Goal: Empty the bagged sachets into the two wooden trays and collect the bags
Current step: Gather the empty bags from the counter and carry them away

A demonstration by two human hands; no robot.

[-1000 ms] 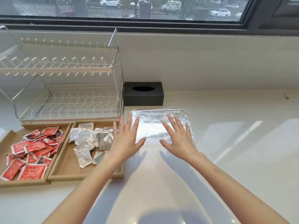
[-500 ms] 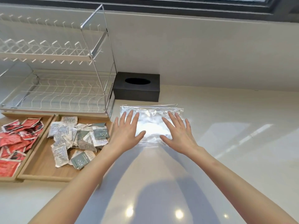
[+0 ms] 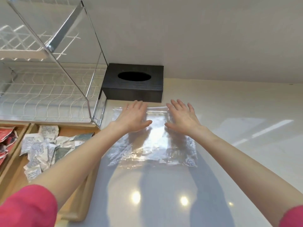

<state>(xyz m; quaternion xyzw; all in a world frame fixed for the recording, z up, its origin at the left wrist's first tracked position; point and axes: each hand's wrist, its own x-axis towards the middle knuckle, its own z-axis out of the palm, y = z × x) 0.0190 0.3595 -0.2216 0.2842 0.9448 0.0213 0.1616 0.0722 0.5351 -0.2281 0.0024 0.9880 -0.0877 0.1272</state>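
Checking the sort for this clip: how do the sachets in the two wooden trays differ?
The red sachets sit in the left tray, mostly cut off by the frame edge; the white and grey sachets fill the right tray, partly under the left arm. Both are loose, crumpled piles.

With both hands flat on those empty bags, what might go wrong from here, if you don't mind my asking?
1. The clear bags lie loosely stacked on the glossy counter; under the left hand and right hand they may slide or fan apart.
2. The black tissue box sits just ahead; fingers could knock it.
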